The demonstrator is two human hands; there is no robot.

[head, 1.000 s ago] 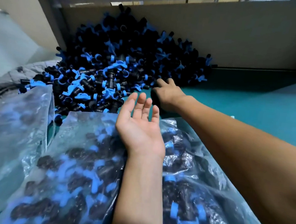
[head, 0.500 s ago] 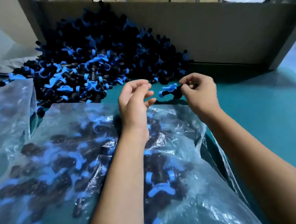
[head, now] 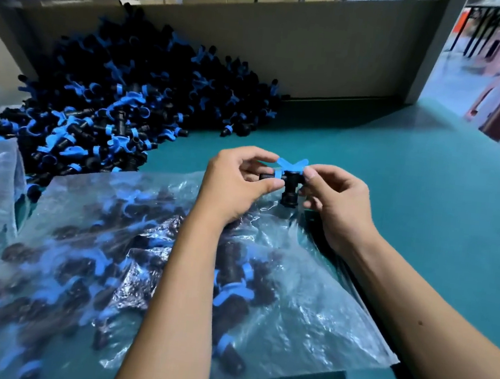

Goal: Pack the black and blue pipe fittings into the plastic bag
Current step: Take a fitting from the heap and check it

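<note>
One plastic bag (head: 306, 312), already part filled, lies below and nearer than the fingers. Both hands pinch a single fitting (head: 288, 181) between them, left hand (head: 237, 185) and right hand (head: 334, 201) curled on it; carry it low to the bag's mouth, whose place I cannot tell, before letting go. The loose pile (head: 121, 108) lies beyond to the left on the table (head: 398, 174).
</note>
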